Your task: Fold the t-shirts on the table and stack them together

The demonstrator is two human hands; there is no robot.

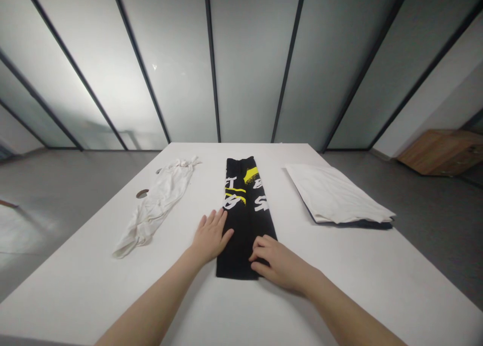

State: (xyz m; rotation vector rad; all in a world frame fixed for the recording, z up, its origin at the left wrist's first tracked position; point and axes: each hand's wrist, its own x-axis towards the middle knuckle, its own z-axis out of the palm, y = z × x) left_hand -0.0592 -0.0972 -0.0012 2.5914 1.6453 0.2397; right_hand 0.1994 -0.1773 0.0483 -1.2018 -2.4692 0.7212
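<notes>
A black T-shirt with white lettering and yellow streaks lies folded lengthwise into a long narrow strip on the white table. Flat on its left edge rests my left hand, fingers stretched and thumb apart, touching the cloth. My right hand is at the strip's near right side, its fingers curled over the fabric with the fingertips bent inward. It covers the right lower edge, so exactly how much cloth it grips is hidden.
To the left lies a crumpled white cloth, beside round cable holes in the table. A folded white garment with a dark layer beneath lies on the right. Frosted glass panels stand behind; a wooden cabinet is at far right.
</notes>
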